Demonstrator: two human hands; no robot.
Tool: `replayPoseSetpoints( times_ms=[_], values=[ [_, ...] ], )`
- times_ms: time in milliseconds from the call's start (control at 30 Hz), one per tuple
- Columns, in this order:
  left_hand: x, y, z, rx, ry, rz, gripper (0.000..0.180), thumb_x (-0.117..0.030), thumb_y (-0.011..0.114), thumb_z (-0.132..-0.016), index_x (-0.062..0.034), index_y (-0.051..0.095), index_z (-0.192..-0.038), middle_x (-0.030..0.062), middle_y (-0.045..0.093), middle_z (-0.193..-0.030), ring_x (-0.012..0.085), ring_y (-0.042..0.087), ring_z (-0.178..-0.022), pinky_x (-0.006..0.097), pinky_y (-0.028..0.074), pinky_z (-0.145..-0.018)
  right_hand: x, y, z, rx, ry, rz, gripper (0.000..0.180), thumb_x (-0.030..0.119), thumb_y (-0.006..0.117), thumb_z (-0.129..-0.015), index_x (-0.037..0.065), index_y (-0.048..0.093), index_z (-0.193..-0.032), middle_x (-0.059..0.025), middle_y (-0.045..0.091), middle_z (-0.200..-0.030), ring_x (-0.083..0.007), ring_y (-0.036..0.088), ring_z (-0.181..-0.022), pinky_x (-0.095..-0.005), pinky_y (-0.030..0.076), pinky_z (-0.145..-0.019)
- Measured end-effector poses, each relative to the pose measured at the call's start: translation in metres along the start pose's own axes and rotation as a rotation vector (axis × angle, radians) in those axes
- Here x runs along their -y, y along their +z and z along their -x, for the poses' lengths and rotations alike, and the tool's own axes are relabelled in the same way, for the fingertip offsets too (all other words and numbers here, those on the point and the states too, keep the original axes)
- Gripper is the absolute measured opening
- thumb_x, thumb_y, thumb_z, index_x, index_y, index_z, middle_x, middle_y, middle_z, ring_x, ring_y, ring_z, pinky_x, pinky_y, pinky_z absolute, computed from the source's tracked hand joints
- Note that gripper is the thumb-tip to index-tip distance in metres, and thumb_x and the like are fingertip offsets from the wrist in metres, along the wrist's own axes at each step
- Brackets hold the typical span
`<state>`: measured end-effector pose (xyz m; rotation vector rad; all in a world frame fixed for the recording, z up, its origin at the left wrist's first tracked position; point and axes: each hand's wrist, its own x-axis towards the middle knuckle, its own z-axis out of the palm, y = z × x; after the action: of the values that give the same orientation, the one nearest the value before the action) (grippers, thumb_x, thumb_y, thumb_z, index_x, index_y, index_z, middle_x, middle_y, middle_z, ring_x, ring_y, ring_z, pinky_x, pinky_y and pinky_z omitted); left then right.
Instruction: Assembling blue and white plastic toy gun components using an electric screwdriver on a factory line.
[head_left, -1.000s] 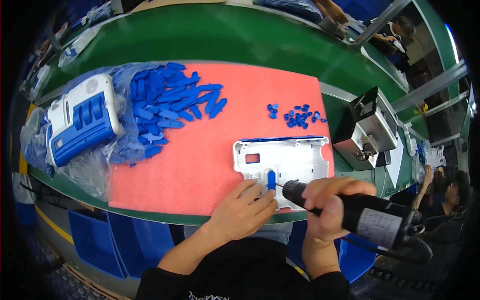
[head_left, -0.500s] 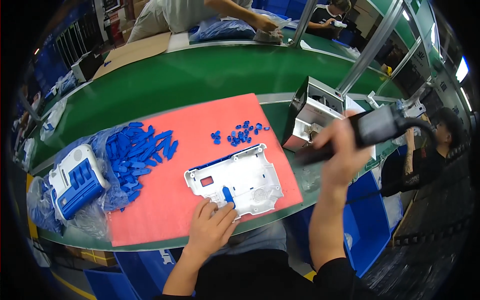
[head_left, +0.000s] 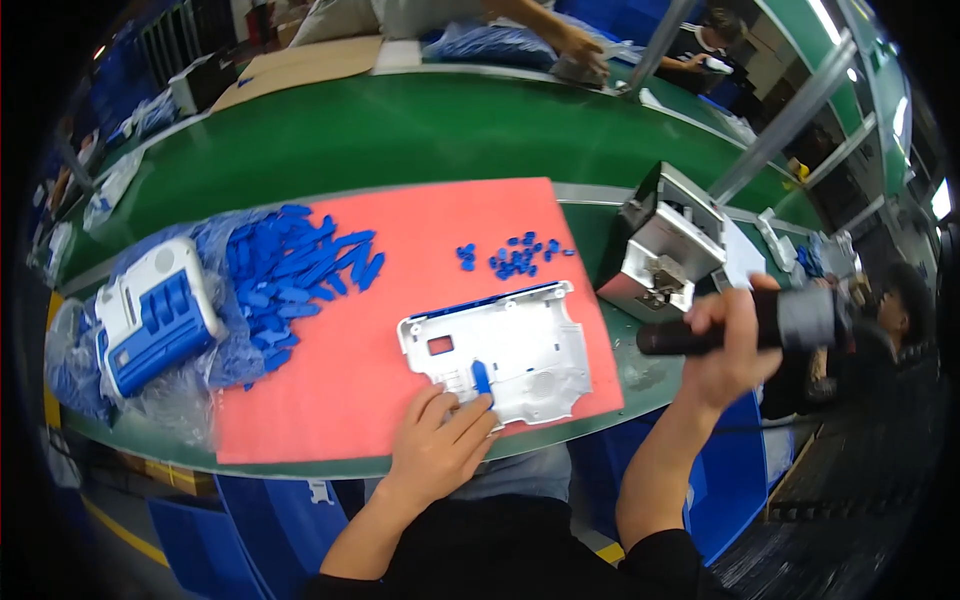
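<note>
A white plastic housing shell (head_left: pixel 530 350) lies with its hollow inside up on the pink mat (head_left: pixel 330 410). My left hand (head_left: pixel 440 440) grips its near edge, fingertips beside a narrow blue plastic piece (head_left: pixel 481 377) set in the shell. A blue strip (head_left: pixel 480 303) runs along the shell's far edge. To the right of the mat, my right hand (head_left: pixel 735 350) is closed round a black electric screwdriver (head_left: pixel 665 338), held in the air and roughly level. Motion blurs its right end.
Left lie a pile of blue plastic parts (head_left: pixel 290 265) on a clear bag and a blue-and-white housing (head_left: pixel 165 315). Small blue pieces (head_left: pixel 515 260) sit beyond the shell. A metal box-shaped device (head_left: pixel 670 245) stands right. Behind runs a green conveyor (head_left: pixel 400 130); people work beyond it.
My right hand has lowered, and the screwdriver has swung to a more level position. The left hand stays on the shell. The whole view has shifted, so the bench sits farther right.
</note>
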<state>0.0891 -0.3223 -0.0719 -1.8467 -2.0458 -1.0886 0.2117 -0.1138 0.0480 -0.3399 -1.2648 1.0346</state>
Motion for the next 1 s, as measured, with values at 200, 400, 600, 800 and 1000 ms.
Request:
replayPoseSetpoints(
  times_ms=[200,400,600,800,1000],
  values=[
    [0.002,0.003,0.0,0.001,-0.008,-0.015,0.019,-0.018,0.066,-0.073,-0.0085,0.061,-0.089,0.003,0.059,-0.101,0.0194,0.051,-0.084,0.038,0.041,-0.089,0.021,0.06,0.079,0.206,0.034,-0.034,0.043,0.015,0.052,-0.081,0.0,0.034,-0.117,-0.0044,0.041,-0.061,-0.0132,0.043,-0.045,-0.0306,0.043,-0.046],
    [0.004,0.001,0.005,-0.012,-0.021,0.009,0.018,-0.018,0.062,-0.075,-0.0083,0.059,-0.091,0.0035,0.058,-0.1,0.0183,0.051,-0.084,0.038,0.041,-0.089,0.014,0.072,0.1,0.313,0.2,-0.016,0.046,0.022,0.062,-0.08,0.005,0.032,-0.111,-0.0047,0.045,-0.064,-0.0158,0.048,-0.051,-0.0323,0.046,-0.055],
    [0.004,0.002,0.004,-0.013,-0.012,0.022,0.02,-0.017,0.06,-0.074,-0.0071,0.059,-0.091,0.0049,0.058,-0.101,0.0188,0.051,-0.085,0.038,0.04,-0.09,0.015,0.074,0.099,0.308,0.314,-0.01,0.051,0.026,0.069,-0.079,0.009,0.03,-0.108,-0.0042,0.047,-0.066,-0.0167,0.051,-0.057,-0.0351,0.048,-0.061],
    [0.004,0.004,0.005,-0.015,-0.024,0.036,0.022,-0.018,0.067,-0.072,-0.0097,0.062,-0.091,0.001,0.059,-0.099,0.0185,0.051,-0.082,0.039,0.042,-0.088,0.006,0.076,0.099,0.302,0.333,-0.031,0.049,0.023,0.069,-0.079,0.01,0.031,-0.108,-0.0041,0.046,-0.066,-0.0162,0.05,-0.056,-0.0348,0.047,-0.06],
    [0.005,0.005,0.006,-0.025,-0.027,0.045,0.022,-0.018,0.067,-0.072,-0.009,0.062,-0.092,0.0014,0.059,-0.101,0.0183,0.051,-0.081,0.039,0.042,-0.088,0.008,0.074,0.098,0.285,0.27,-0.044,0.05,0.028,0.069,-0.078,0.01,0.033,-0.108,-0.0044,0.045,-0.064,-0.0166,0.049,-0.051,-0.0334,0.047,-0.056]
  ],
)
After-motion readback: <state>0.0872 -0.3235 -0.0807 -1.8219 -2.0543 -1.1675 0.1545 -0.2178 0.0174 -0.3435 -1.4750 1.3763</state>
